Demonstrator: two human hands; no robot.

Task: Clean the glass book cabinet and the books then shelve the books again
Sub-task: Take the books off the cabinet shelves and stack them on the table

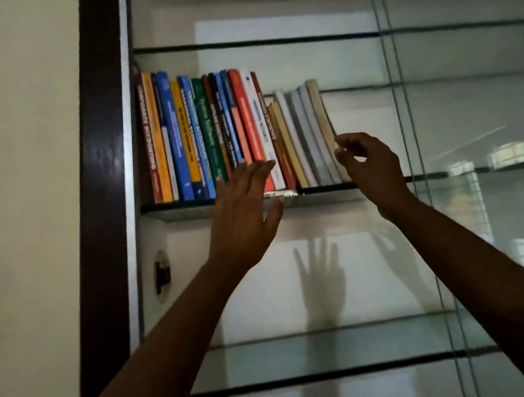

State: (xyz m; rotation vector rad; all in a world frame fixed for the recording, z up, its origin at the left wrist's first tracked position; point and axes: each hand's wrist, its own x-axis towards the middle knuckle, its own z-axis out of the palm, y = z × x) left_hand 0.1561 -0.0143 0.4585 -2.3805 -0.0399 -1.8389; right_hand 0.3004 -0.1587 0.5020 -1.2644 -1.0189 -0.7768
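The books [208, 131] stand on the glass shelf [183, 206], the rightmost ones leaning left. Your left hand [242, 215] lays straight fingers against the spines. Your right hand [369, 167] curls its fingers at the end book [320, 110]; whether they pinch it cannot be told. Unbraced, the leaning books may slide rightward and strike the glass.
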